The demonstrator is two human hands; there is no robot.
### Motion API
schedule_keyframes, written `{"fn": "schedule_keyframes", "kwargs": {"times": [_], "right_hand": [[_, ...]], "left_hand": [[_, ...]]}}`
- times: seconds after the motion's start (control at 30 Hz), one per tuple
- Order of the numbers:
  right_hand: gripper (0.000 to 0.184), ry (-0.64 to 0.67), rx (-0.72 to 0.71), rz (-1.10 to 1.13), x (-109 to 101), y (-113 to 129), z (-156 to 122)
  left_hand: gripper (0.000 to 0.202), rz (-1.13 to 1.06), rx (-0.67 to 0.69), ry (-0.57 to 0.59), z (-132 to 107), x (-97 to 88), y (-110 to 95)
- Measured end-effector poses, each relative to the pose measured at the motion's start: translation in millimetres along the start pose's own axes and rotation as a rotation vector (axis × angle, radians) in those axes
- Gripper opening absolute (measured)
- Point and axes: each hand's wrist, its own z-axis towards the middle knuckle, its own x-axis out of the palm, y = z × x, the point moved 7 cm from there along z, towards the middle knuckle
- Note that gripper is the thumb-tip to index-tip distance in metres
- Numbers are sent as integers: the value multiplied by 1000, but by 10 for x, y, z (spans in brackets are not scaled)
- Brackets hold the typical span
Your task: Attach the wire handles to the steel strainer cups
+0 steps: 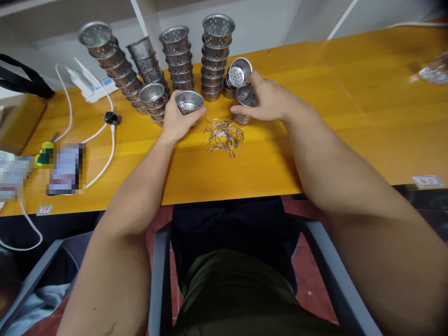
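My left hand [178,116] is wrapped round a perforated metal cup [189,107], thumb along its near side. My right hand [268,100] grips another perforated cup [246,95], thumb and fingers on opposite sides of it. Just behind that cup, a tilted perforated cup [238,73] rests on others. Between and slightly in front of my hands lies a loose tangle of thin metal wires [224,135]. A short stack of cups [154,99] stands close to the left of my left hand.
Tall stacks of perforated cups line the back: a leaning one [115,67], a second [149,58], a third [178,58] and a fourth [214,58]. To the left lie a phone [65,169], a power strip [93,88] and white cables [112,144]. Clear plastic [436,72] sits far right.
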Motion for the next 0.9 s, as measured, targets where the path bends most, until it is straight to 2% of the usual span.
{"fn": "schedule_keyframes", "kwargs": {"times": [0.13, 0.23, 0.3, 0.37, 0.47, 0.53, 0.6, 0.7, 0.77, 0.83, 0.87, 0.9], "right_hand": [[55, -121, 39, 46, -172, -9, -29], [47, -184, 157, -52, -310, -208, -31], [48, -165, 268, -131, -352, -400, -38], [41, -75, 341, -158, -310, -568, -45], [33, 10, 349, -129, -200, -681, -42], [45, 1, 331, -107, -144, -684, -23], [55, -75, 336, -97, -149, -664, -1], [27, -293, 283, -90, -291, -528, 14], [24, -414, 190, -92, -406, -350, -12], [25, -418, 76, -80, -443, -124, -45], [23, -358, 9, -64, -408, 2, -55], [20, -245, -66, -47, -323, 134, -61]], "left_hand": [[104, 3, 68, -14, 17, -44, 0], [111, -9, 97, -20, -2, -34, -42], [114, -22, 112, -35, -19, -19, -90], [116, -28, 124, -48, -33, -3, -133], [123, -12, 120, -59, -56, 7, -154], [124, 2, 103, -59, -75, 4, -153], [123, 18, 100, -43, -95, 6, -186], [118, 48, 128, 22, -117, 35, -321], [115, 61, 150, 50, -122, 41, -438], [111, 69, 160, 57, -123, 26, -540], [110, 71, 160, 60, -124, 18, -576], [110, 73, 157, 67, -125, 12, -600]]}}
